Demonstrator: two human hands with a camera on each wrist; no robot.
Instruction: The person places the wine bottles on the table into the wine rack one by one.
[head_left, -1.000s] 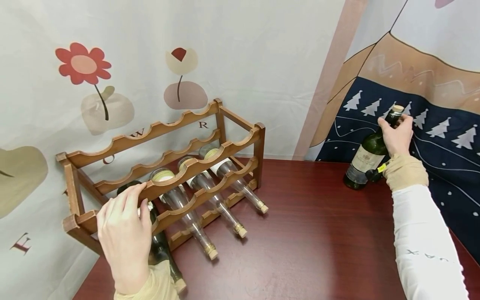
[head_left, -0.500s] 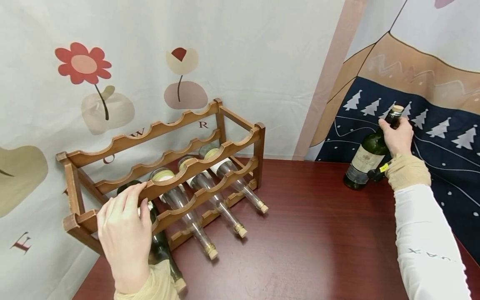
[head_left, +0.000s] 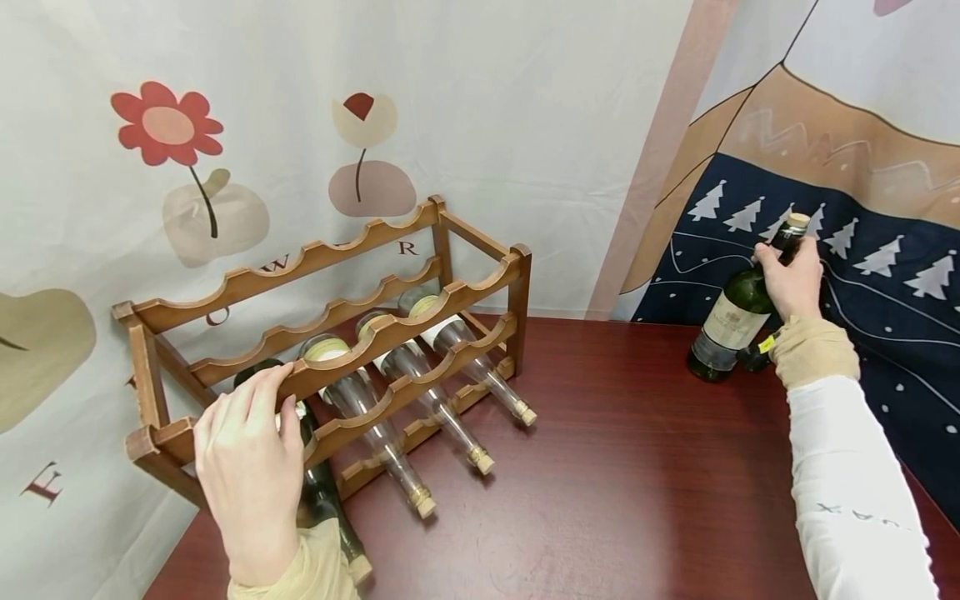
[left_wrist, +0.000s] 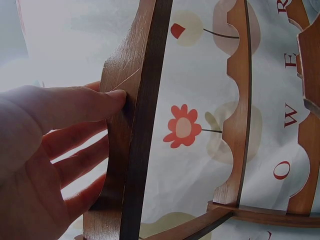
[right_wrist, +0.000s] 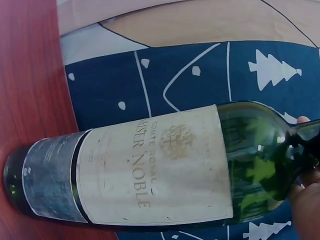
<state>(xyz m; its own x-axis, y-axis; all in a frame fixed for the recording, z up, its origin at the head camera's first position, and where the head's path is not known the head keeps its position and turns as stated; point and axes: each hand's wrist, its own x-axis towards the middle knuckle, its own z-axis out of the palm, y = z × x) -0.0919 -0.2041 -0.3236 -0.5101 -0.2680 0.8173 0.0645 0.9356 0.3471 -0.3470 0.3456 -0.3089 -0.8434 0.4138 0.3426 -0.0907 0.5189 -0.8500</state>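
Note:
A wooden wine rack (head_left: pixel 345 333) stands at the left of the head view. My left hand (head_left: pixel 251 467) holds its front top rail. In the left wrist view the thumb (left_wrist: pixel 112 100) lies on the near face of that rail, with the other fingers behind it. At the far right my right hand (head_left: pixel 795 277) grips the neck of a corked green wine bottle (head_left: pixel 738 308), which stands upright on the table. The right wrist view shows the bottle's cream label (right_wrist: pixel 155 167), while most of that hand is out of frame.
Several corked bottles lie in the rack's lower row, including a clear bottle (head_left: pixel 397 458) and a dark bottle (head_left: pixel 322 492) partly hidden by my left hand. Their necks stick out over the red-brown table (head_left: pixel 600 467). A printed curtain (head_left: pixel 540 150) hangs behind.
My right hand sits slightly lower on the bottle's neck than before. The left hand, the rack and the bottles in it keep their places.

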